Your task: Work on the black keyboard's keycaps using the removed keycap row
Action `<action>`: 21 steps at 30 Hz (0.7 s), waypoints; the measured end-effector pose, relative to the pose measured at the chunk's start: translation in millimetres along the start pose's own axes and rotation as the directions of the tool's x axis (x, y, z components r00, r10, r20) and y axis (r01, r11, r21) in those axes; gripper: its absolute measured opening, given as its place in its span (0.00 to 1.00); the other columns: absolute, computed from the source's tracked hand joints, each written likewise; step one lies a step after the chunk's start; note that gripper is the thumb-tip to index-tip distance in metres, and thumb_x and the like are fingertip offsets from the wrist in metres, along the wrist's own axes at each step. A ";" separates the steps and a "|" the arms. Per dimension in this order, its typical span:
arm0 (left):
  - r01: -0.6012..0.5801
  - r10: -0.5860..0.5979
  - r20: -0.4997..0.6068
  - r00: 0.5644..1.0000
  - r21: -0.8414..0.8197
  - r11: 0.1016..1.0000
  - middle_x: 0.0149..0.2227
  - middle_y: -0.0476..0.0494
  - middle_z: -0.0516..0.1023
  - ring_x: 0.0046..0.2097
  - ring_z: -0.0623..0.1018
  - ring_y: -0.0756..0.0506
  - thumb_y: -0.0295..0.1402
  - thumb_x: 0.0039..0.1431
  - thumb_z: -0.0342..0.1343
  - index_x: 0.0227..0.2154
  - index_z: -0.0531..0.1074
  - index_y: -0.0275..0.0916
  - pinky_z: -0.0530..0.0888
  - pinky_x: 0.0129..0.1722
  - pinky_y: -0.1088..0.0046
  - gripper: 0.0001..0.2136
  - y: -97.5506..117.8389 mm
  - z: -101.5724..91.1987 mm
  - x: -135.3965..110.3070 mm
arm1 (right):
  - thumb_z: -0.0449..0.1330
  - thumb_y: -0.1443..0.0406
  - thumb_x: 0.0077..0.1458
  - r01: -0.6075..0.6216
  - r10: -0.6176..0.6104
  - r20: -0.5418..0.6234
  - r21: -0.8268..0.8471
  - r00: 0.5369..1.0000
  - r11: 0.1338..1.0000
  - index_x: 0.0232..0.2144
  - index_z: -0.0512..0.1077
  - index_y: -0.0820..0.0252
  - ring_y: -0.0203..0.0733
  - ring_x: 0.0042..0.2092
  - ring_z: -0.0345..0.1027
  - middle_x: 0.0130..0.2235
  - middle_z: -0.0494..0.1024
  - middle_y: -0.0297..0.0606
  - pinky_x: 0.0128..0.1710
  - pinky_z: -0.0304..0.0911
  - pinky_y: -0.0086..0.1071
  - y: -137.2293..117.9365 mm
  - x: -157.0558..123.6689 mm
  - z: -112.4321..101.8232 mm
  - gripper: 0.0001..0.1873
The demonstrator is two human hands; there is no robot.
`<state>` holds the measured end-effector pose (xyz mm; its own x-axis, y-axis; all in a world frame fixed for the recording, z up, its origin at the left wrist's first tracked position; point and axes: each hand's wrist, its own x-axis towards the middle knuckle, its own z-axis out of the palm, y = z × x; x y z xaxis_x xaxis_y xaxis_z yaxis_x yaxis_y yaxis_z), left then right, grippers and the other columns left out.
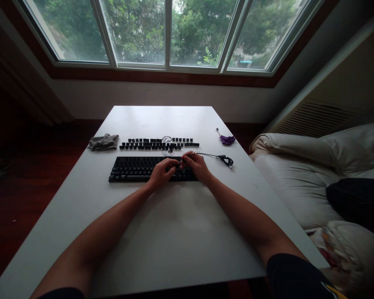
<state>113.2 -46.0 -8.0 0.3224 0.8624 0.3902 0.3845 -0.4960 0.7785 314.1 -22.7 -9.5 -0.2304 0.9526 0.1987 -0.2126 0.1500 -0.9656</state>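
Note:
A black keyboard [132, 169] lies crosswise on the white table, and both hands are over its right part. My left hand [162, 172] has its fingers curled together close above the keys; a small dark thing may be at the fingertips, too small to name. Just beside it, my right hand [195, 164] is pinched closed on a thin wire tool [198, 150], whose light wire end sticks out past the fingers; the rest is hidden. Beyond the keyboard, loose black keycaps [149, 145] stand in rows.
Grey cloth [104, 142] lies at the table's left edge. Two round, pale items [167, 153] sit among and below the keycap rows. To the right are a coiled black cable [226, 160] and a purple cloth-like item [227, 140]. A cream sofa [293, 174] borders the table's right side.

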 end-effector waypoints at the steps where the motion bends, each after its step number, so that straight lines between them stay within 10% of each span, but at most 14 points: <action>1: 0.004 -0.004 0.000 1.000 0.008 1.000 0.44 0.45 0.80 0.42 0.78 0.46 0.27 0.60 0.53 0.45 0.77 0.42 0.75 0.44 0.69 0.12 0.0 0.1 0.2 | 0.67 0.50 0.53 0.003 -0.003 0.004 -0.003 1.000 1.000 0.37 0.73 0.58 0.38 0.29 0.74 0.30 0.78 0.33 0.34 0.74 0.35 -0.4 -0.2 0.3 0.19; 21: 0.076 -0.076 -0.004 0.997 0.055 0.996 0.39 0.49 0.80 0.35 0.78 0.48 0.33 0.60 0.57 0.42 0.71 0.43 0.72 0.33 0.73 0.08 4.0 -0.9 -2.5 | 0.67 0.50 0.53 0.014 -0.014 -0.065 -0.007 0.998 1.000 0.35 0.71 0.57 0.36 0.28 0.72 0.31 0.76 0.32 0.31 0.72 0.32 2.2 0.1 0.3 0.18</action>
<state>113.2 -50.1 -5.4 0.2887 0.8979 0.3323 0.4547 -0.4341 0.7777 313.4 -22.3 -11.6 -0.1646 0.9657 0.2010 -0.2091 0.1650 -0.9639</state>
